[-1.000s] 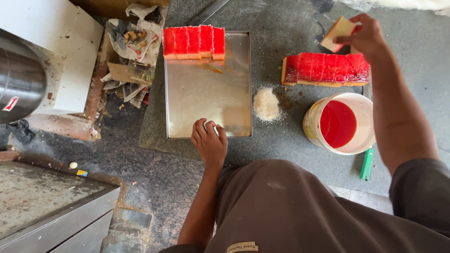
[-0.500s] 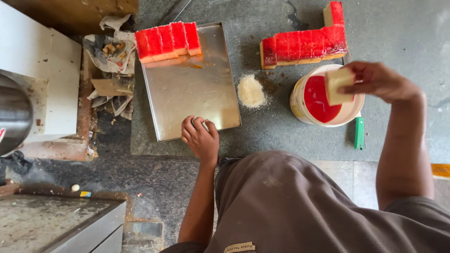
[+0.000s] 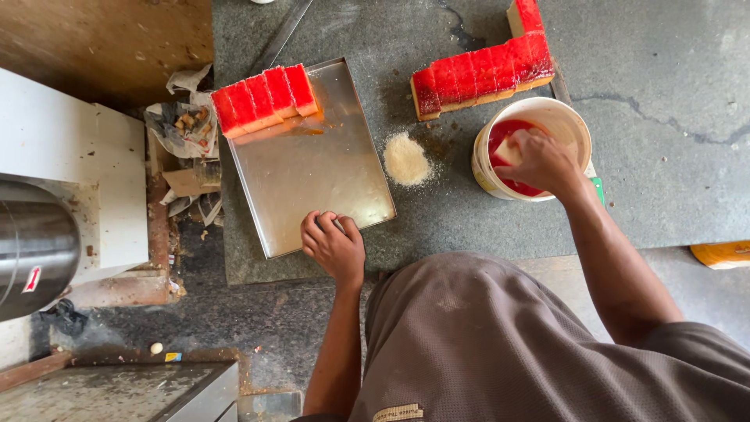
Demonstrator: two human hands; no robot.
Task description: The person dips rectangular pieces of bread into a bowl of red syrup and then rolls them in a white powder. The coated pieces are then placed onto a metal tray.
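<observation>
Right hand (image 3: 543, 162) pinches a cake piece (image 3: 509, 151) down inside the bucket (image 3: 570, 121) of red syrup, just right of the tray (image 3: 312, 172). Left hand (image 3: 334, 246) curls on the tray's near edge. Soggy piece might crumble or drip red crossing over.

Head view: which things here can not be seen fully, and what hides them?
- Pale slice in the bucket: mostly covered by the right hand.
- Tray near edge: partly under the left hand.
- Green item: hidden behind the right wrist.
- Orange object: cut off by the right edge.
</observation>
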